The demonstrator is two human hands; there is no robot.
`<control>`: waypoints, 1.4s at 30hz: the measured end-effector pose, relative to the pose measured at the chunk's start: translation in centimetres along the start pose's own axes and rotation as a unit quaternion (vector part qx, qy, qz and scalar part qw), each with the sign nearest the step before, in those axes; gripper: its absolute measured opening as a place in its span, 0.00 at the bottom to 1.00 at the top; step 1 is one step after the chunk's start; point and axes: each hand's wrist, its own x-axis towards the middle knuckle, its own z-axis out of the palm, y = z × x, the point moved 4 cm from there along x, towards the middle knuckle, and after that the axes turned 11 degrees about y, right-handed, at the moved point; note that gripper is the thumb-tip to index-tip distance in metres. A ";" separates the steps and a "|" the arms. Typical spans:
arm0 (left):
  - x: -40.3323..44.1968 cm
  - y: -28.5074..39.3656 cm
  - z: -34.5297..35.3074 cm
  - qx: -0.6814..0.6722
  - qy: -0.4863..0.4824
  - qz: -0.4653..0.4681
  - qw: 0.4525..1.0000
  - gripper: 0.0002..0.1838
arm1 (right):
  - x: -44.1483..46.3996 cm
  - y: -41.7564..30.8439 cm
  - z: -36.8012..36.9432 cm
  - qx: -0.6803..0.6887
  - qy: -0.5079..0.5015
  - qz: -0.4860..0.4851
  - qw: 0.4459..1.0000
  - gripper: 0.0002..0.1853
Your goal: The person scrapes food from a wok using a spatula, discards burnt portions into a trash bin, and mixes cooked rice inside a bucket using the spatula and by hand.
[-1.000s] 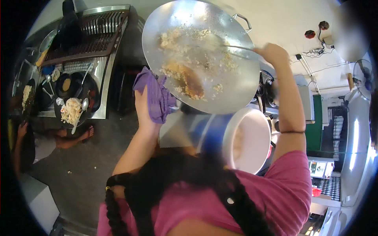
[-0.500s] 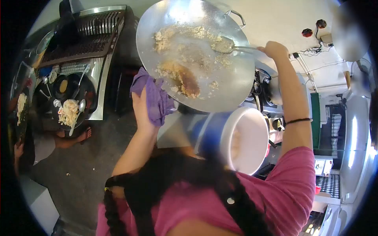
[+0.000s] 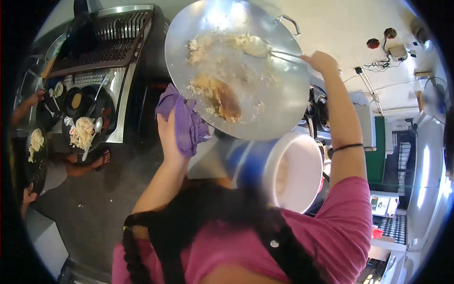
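A large metal wok (image 3: 279, 109) is tipped toward me, with rice (image 3: 203, 85) and a brown burnt patch (image 3: 229, 102) stuck to its inside. My left hand (image 3: 166, 128) is closed around a purple cloth (image 3: 187, 128) pressed to the wok's lower left edge. It cannot be seen whether a wok handle lies under the cloth. My right hand (image 3: 322, 62) grips the handle of a metal spatula (image 3: 257, 47), whose blade touches the rice in the upper part of the wok. A blue and white bucket (image 3: 297, 189) stands just below the wok.
At left, a counter (image 3: 118, 113) holds a black tray with rice (image 3: 82, 132), a spoon (image 3: 98, 125) and small dishes. Another person's hand (image 3: 29, 193) is by a dark pan of rice (image 3: 37, 144); their other hand (image 3: 35, 98) reaches over the counter. A stove (image 3: 321, 111) is at right.
My right hand has shifted the spatula blade slightly left and up across the wok. The other person's pan has come further into view, and their other hand now reaches to the counter.
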 end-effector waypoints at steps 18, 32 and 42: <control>0.6 1.0 0.1 -0.003 0.043 0.004 0.999 0.24 | 10.3 -1.3 -3.2 -0.103 0.125 -0.106 0.981 0.42; 0.4 1.1 0.1 0.003 0.027 -0.016 0.999 0.23 | 14.0 -10.1 -6.0 -0.101 0.213 -0.213 0.948 0.35; 1.3 0.6 0.2 0.001 0.040 -0.006 0.999 0.24 | 11.2 -16.4 -4.7 -0.045 0.229 -0.315 0.920 0.35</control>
